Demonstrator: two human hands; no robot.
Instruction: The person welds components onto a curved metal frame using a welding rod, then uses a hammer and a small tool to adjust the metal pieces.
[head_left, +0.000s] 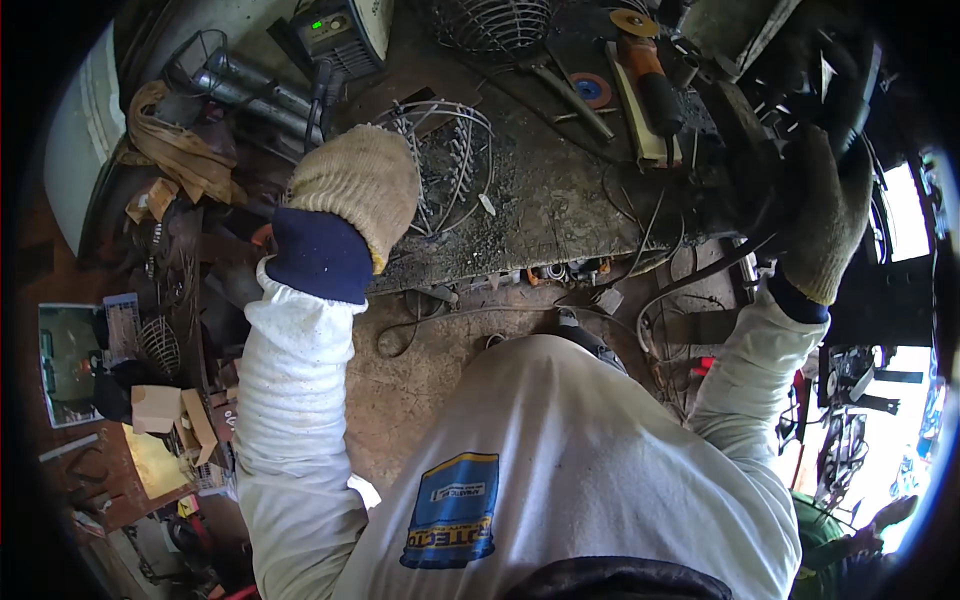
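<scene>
My left hand (355,185), in a tan knitted glove with a dark blue cuff, is curled closed at the left side of a round wire frame (457,165). The frame has bent metal rods and rows of short pieces across it, and stands on the dark, gritty workbench (545,225). Its left edge runs in under the glove, where my fingertips are hidden. Far to the right, my right hand (825,220), gloved alike, is raised at the bench's right side. Its fingers seem wrapped round a dark thing that deep shadow hides.
An orange and black angle grinder (650,85) lies at the back right beside a flap disc (591,91). A machine with a green display (340,35) and a wire basket (495,22) stand at the back. A thick dark cable (690,285) loops off the bench's front right.
</scene>
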